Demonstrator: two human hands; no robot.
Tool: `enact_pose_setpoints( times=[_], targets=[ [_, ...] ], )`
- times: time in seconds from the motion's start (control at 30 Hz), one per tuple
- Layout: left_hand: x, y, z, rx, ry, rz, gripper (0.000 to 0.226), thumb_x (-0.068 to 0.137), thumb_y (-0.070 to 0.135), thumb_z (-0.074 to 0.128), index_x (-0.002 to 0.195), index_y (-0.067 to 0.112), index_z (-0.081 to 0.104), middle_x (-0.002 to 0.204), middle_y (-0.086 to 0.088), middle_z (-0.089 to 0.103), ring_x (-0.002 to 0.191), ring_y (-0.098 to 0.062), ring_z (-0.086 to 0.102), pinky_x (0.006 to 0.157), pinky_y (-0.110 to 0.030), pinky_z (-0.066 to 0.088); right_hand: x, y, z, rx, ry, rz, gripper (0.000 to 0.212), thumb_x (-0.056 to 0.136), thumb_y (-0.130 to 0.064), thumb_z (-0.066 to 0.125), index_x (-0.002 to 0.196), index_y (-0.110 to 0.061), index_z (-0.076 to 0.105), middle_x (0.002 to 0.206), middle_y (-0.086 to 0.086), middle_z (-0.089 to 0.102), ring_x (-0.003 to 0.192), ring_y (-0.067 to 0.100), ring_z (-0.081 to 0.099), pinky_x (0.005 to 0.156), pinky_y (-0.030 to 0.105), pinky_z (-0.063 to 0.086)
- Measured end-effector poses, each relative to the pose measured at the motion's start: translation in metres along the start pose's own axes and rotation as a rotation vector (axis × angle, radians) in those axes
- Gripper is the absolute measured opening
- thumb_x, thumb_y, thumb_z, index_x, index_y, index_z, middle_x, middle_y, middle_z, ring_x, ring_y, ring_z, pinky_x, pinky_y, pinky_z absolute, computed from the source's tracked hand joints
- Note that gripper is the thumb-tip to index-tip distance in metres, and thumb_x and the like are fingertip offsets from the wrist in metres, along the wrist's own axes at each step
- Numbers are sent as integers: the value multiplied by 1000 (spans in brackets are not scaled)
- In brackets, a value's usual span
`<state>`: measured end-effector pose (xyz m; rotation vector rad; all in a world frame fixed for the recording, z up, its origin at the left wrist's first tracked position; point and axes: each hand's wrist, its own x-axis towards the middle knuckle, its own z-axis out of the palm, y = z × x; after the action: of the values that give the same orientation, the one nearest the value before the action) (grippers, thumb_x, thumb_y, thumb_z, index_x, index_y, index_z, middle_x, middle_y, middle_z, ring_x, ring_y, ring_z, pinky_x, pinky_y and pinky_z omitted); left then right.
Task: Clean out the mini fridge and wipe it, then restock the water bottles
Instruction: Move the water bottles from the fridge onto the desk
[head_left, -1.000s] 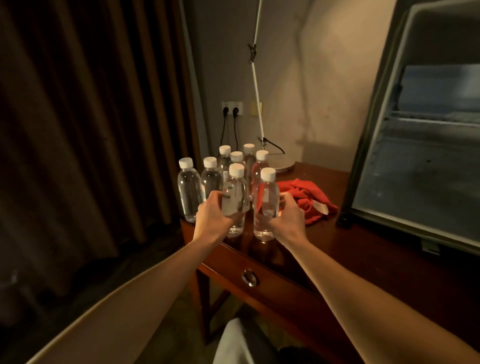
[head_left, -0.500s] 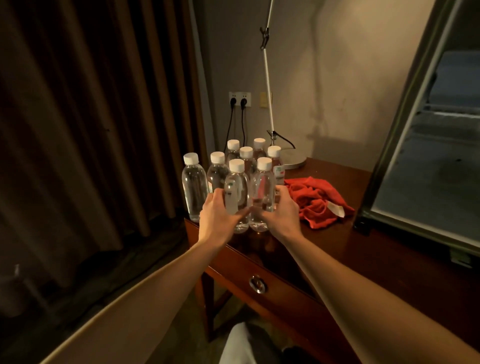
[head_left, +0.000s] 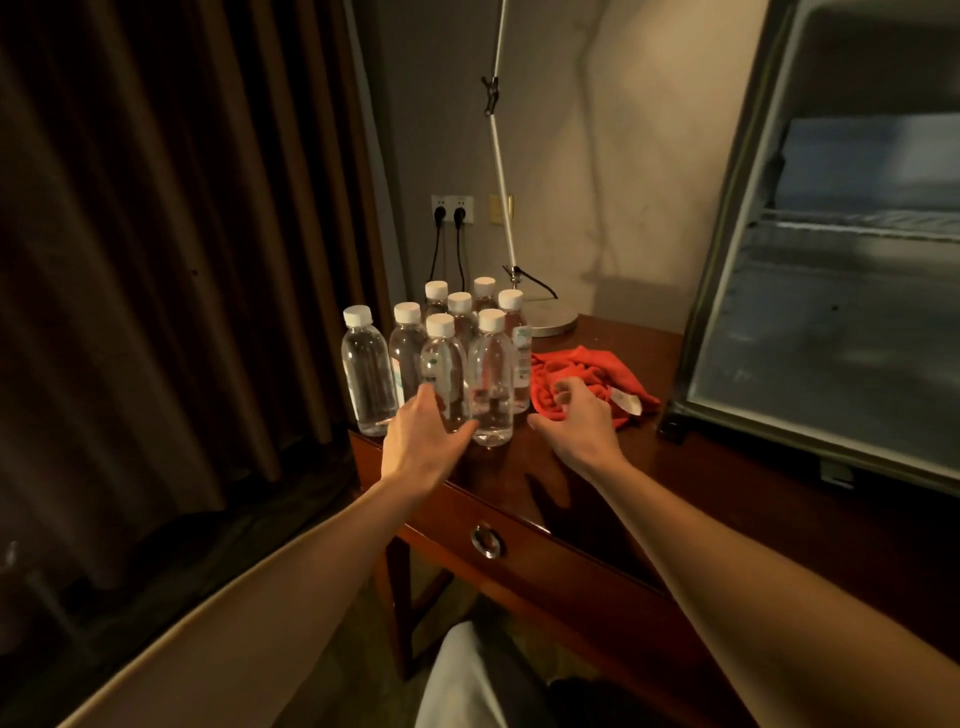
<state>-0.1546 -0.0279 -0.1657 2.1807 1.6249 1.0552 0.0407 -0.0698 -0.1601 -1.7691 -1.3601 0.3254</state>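
Left hand (head_left: 421, 447) fingers spread, loose, against front-left water bottle (head_left: 442, 371), no clear grip. Right hand (head_left: 574, 423) released, fingers loosely curled, holding nothing, over red cloth (head_left: 582, 371) edge. Bottle cluster (head_left: 488, 374) upright at desk (head_left: 545, 483) corner, 12 o'clock of left hand. Mini fridge (head_left: 831, 291) open, 2 o'clock.

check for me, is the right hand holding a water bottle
No, the right hand is loosely curled over the red cloth, beside the water bottles.
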Motion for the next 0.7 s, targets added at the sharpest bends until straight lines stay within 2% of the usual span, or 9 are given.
enact_pose_setpoints(
  times=[0.13, 0.27, 0.37, 0.53, 0.7],
  targets=[
    [-14, 39, 8, 38, -50, 106, 41, 82, 48, 71, 107, 20, 54, 101, 1, 64, 91, -19, 63, 77, -41, 56, -22, 13, -37, -147, 6, 26, 53, 78, -36, 69, 128, -22, 57, 126, 5, 61, 116, 26, 57, 96, 38, 48],
    [-27, 81, 23, 42, -122, 218, 48, 82, 56, 65, 115, 22, 57, 113, -1, 65, 105, -22, 62, 85, -42, 55, -42, 29, -81, -237, 11, 60, 55, 82, -37, 66, 135, -30, 53, 129, 3, 62, 118, 26, 57, 94, 35, 49],
    [-34, 108, 35, 57, -169, 287, 46, 82, 60, 60, 111, 25, 58, 112, 1, 66, 105, -22, 62, 83, -41, 54, -50, 46, -113, -301, 39, 136, 57, 85, -41, 66, 137, -25, 51, 131, 6, 60, 120, 28, 55, 93, 35, 47],
    [-40, 153, 59, 5, -251, 392, 51, 79, 64, 55, 119, 32, 60, 121, 7, 64, 114, -17, 60, 89, -39, 52, -58, 73, -160, -336, 109, 214, 66, 87, -45, 65, 144, -20, 43, 140, 9, 53, 128, 30, 49, 101, 43, 45],
    [-41, 195, 88, 64, -317, 516, 56, 85, 58, 58, 127, 21, 57, 131, 2, 58, 123, -21, 52, 95, -36, 46, -64, 99, -201, -397, 127, 283, 68, 90, -43, 62, 148, -21, 37, 147, 4, 46, 134, 26, 43, 104, 43, 43]
  ],
)
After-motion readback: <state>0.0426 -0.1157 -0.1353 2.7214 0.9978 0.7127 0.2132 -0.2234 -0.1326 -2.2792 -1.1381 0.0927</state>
